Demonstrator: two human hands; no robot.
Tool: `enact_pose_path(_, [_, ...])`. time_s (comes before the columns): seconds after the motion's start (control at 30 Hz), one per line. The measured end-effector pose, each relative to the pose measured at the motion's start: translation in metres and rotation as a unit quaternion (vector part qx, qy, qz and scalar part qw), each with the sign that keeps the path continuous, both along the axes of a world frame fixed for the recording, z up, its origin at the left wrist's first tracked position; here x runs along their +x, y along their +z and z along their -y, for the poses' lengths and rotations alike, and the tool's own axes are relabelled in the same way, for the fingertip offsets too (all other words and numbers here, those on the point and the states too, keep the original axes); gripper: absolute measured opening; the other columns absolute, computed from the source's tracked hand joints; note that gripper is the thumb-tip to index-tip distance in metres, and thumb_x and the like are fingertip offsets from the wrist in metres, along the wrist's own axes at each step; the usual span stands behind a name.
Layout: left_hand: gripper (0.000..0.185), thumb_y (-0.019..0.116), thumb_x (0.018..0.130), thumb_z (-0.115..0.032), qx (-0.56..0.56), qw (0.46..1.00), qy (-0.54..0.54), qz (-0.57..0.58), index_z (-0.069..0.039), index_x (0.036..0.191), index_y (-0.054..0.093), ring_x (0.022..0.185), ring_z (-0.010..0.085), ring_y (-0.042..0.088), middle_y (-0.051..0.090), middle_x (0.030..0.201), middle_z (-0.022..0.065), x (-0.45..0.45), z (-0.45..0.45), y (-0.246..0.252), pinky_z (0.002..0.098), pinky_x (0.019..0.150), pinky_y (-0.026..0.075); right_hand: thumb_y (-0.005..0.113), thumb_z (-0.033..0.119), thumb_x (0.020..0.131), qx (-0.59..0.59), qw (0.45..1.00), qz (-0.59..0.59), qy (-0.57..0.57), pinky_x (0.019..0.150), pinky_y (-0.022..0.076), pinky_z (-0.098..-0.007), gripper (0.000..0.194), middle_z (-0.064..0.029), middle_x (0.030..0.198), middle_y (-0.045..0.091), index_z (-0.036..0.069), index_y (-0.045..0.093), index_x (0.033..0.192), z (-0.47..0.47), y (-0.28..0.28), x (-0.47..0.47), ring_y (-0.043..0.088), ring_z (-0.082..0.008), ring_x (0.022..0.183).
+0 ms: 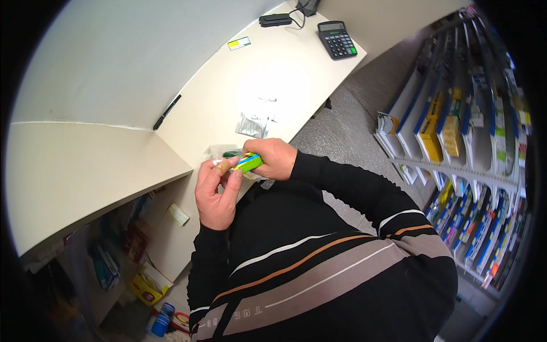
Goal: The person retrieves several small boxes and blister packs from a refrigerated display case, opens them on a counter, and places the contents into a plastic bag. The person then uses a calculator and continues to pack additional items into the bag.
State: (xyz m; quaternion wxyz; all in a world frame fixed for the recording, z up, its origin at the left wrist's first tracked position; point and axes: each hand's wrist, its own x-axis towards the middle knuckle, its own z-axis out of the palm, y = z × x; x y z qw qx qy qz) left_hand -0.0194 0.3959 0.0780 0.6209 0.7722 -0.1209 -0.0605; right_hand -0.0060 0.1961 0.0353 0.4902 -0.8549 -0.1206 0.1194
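Observation:
A small green, blue and yellow carton [249, 163] is in my right hand [273, 159], gripped by its far end. The thumb and fingertips of my left hand [217, 192] pinch the near end of the same carton. A tan band, which looks like an adhesive bandage [223, 167], wraps one left finger. Under and behind the hands lies a clear plastic bag [219, 151] with something dark green by it, partly hidden by my fingers. Just beyond, a silvery printed packet [253, 125] rests on the pale desk [205, 100], partly washed out by glare.
A calculator [337, 40], a black device [274, 20] with a cable, a label card [239, 43] and a black pen [167, 112] lie along the desk. Shelves of boxed goods [431, 128] stand right. Below left are a yellow box [147, 287] and a blue can [163, 319].

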Motion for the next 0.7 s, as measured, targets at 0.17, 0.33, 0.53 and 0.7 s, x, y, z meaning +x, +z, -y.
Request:
enact_pose_path(0.17, [0.014, 0.069, 0.091, -0.003, 0.017, 0.998, -0.067, 0.005, 0.001, 0.104, 0.071, 0.076, 0.0097, 0.054, 0.059, 0.09, 0.0041, 0.001, -0.017, -0.006, 0.0227, 0.067, 0.044, 0.067, 0.024, 0.081, 0.074, 0.996, -0.044, -0.004, 0.072, 0.0524, -0.0457, 0.03, -0.0193, 0.087, 0.068, 0.009, 0.061, 0.105, -0.029, 0.026, -0.03, 0.067, -0.0401, 0.082])
enact_pose_path(0.33, [0.021, 0.067, 0.092, -0.003, -0.028, 0.995, -0.077, -0.063, 0.003, 0.112, 0.067, 0.079, 0.007, 0.052, 0.058, 0.089, 0.0005, 0.001, -0.023, -0.008, 0.0202, 0.071, 0.044, 0.07, 0.028, 0.08, -0.105, 0.993, -0.024, -0.037, 0.076, 0.0526, -0.0483, 0.035, -0.0203, 0.085, 0.066, 0.006, 0.06, 0.105, -0.021, -0.001, -0.022, 0.066, -0.041, 0.085])
enact_pose_path(0.53, [0.024, 0.065, 0.095, -0.006, -0.065, 0.974, -0.096, -0.193, 0.003, 0.117, 0.064, 0.078, 0.0048, 0.051, 0.059, 0.091, -0.0011, 0.004, -0.039, 0.009, 0.019, 0.071, 0.042, 0.087, 0.042, 0.066, -0.31, 0.931, -0.06, -0.185, 0.085, 0.0544, -0.043, 0.082, -0.0202, 0.119, 0.057, 0.002, 0.052, 0.128, 0.027, -0.055, 0.062, 0.065, -0.0368, 0.101])
enact_pose_path(0.7, [0.02, 0.065, 0.095, -0.007, -0.082, 0.962, -0.148, -0.214, 0.002, 0.113, 0.065, 0.074, 0.0064, 0.05, 0.057, 0.088, -0.0011, -0.002, -0.015, 0.027, 0.0197, 0.067, 0.041, 0.088, 0.04, 0.063, -0.341, 0.912, -0.206, -0.1, 0.085, 0.0554, -0.0457, 0.07, -0.0189, 0.122, 0.058, 0.008, 0.062, 0.12, 0.036, -0.06, 0.087, 0.065, -0.0367, 0.105])
